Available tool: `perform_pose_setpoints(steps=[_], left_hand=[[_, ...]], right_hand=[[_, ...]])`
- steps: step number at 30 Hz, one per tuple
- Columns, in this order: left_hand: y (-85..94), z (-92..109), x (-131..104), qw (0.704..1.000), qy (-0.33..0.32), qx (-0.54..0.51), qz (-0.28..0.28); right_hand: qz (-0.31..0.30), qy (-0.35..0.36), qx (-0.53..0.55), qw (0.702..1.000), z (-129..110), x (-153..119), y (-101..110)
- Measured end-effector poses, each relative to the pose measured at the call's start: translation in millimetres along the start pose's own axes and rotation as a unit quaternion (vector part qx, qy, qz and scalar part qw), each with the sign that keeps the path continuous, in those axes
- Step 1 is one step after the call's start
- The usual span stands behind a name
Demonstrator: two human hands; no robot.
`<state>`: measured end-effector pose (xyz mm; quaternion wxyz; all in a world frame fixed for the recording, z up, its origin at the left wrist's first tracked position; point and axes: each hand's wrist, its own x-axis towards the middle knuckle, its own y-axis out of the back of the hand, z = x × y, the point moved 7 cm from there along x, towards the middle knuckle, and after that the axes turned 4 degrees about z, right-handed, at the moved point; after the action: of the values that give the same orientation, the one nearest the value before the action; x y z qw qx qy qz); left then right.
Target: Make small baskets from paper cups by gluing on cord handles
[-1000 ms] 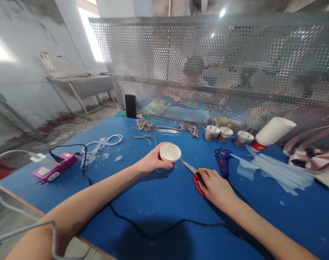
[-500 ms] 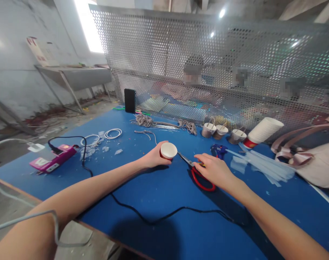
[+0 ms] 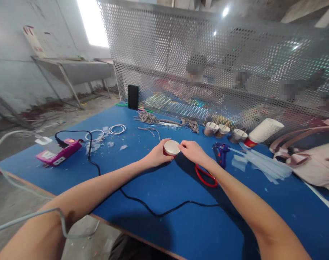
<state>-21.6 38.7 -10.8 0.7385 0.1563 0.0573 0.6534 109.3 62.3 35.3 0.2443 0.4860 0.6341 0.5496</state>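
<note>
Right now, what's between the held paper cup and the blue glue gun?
In the head view, the right hand lies between the paper cup and the blue glue gun; a red handle loop sits nearer the camera.

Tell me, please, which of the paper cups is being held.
The single red-sided cup, gripped by the left hand. The three grey-sided cups and the tilted cup stack are by the perforated panel, with no hand on them.

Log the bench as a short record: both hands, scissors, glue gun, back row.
Left hand: gripping the paper cup by its side
Right hand: fingers at the cup's opposite rim
Scissors: red handle visible, blades hidden
Glue gun: blue, farther back than the scissors' handle
Back row: black phone, grey cord, three small cups, stacked cups
</note>
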Motion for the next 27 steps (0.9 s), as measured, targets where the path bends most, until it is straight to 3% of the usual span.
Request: perform_pose_setpoints(steps=[7, 12, 22, 27], left_hand=[[2.8, 2, -3, 0.999, -0.005, 0.019, 0.034], [4.8, 3, -6, 0.998, -0.012, 0.037, 0.049], [2.3, 11, -12, 0.995, -0.055, 0.058, 0.051], [3.4, 9, -14, 0.996, -0.035, 0.056, 0.057]], right_hand=[[0.086, 0.018, 0.003, 0.996, -5, -23, 20], [0.084, 0.024, 0.064, 0.994, 0, -44, 28], [0.069, -0.028, 0.154, 0.985, 10, -6, -5], [0.104, -0.035, 0.103, 0.989, 8, -16, 2]])
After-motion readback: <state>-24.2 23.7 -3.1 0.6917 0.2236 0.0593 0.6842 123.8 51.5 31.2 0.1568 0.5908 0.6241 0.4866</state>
